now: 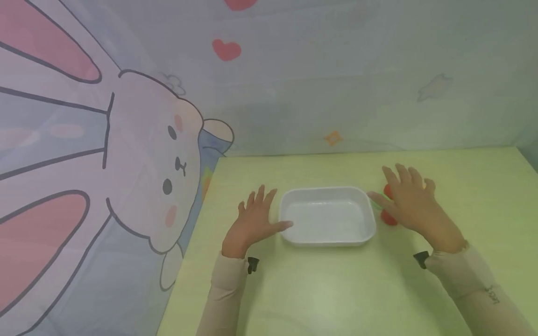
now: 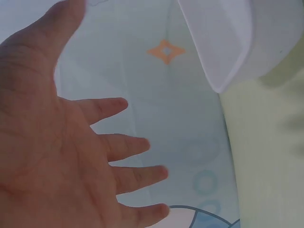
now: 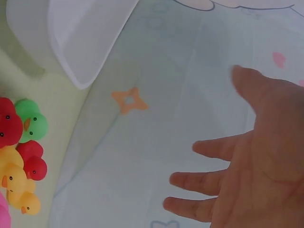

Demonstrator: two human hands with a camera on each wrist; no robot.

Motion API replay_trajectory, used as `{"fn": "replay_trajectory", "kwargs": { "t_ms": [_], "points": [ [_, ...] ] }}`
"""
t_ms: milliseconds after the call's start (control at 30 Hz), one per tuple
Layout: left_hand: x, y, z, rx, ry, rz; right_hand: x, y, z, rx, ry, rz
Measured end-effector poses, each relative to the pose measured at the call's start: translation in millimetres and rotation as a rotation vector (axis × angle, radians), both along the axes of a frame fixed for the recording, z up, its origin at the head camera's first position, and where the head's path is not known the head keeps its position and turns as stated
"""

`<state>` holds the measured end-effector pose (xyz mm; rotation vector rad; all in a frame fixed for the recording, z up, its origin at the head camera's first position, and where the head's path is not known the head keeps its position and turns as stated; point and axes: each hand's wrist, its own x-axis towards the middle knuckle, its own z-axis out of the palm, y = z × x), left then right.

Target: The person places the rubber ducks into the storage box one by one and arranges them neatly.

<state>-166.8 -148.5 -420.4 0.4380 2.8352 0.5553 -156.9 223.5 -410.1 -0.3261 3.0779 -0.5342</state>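
A white rectangular tray (image 1: 328, 221) stands on the table, its inside bare. To its left is my left hand (image 1: 254, 221), fingers spread and straight, the thumb overlapping the tray's left rim in the head view. My right hand (image 1: 414, 207) is spread over a group of small rubber ducks at the tray's right, hiding most of them. The right wrist view shows a green duck (image 3: 34, 121), red ducks (image 3: 33, 161), yellow ducks (image 3: 12, 168) and the edge of a pink one (image 3: 4, 211). Both palms hold nothing.
The pale yellow-green table (image 1: 319, 289) meets a printed cloth backdrop (image 1: 336, 84) at its far edge. A large cartoon rabbit (image 1: 155, 158) is printed on the cloth at left. Black clips (image 1: 252, 265) show at both wrists beside the sleeves (image 1: 229, 275).
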Motion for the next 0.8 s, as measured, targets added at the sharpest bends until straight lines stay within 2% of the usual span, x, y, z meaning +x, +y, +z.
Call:
{"fn": "replay_trajectory", "kwargs": {
  "t_ms": [167, 433, 567, 800],
  "points": [
    [3.1, 1, -13.9, -0.010, -0.019, -0.033, -2.1, 9, -3.2, 0.037, -0.021, 0.015],
    [8.3, 2, -38.4, 0.036, -0.018, -0.044, 0.1, 15, -11.7, -0.042, -0.088, 0.001],
    [10.9, 3, -45.6, 0.045, -0.015, -0.044, -0.2, 18, -22.1, -0.063, -0.108, -0.016],
    [12.7, 2, -54.4, 0.056, 0.006, -0.042, -6.3, 30, -48.4, -0.034, -0.175, -0.028]
  ]
}}
